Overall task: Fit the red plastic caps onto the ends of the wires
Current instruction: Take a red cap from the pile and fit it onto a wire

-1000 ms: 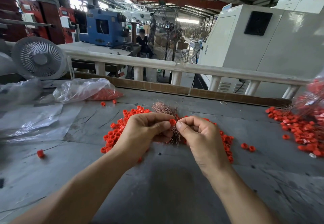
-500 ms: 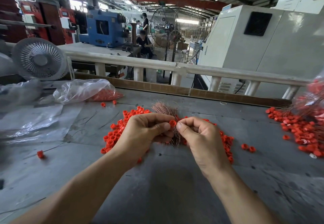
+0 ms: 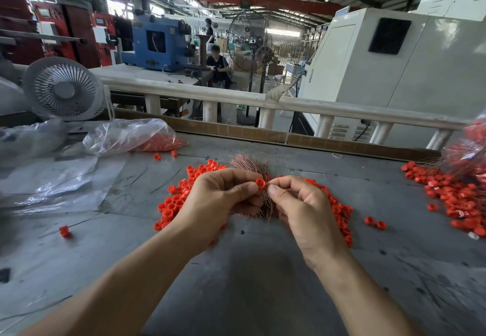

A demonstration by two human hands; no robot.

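red cap [image 3: 260, 183]: small ring, held up | wires [image 3: 252, 163]: coppery bundle (fanned) | loose caps [image 3: 175, 201]: heaped beneath

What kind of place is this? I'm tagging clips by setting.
Most likely a factory floor: a blue machine and large white cabinet behind the rail, a steel-truss roof, and a worktable strewn with red caps.

Factory hall: grey bench [image 3: 236, 283], white railing [image 3: 342, 109], blue machine [image 3: 157, 41]
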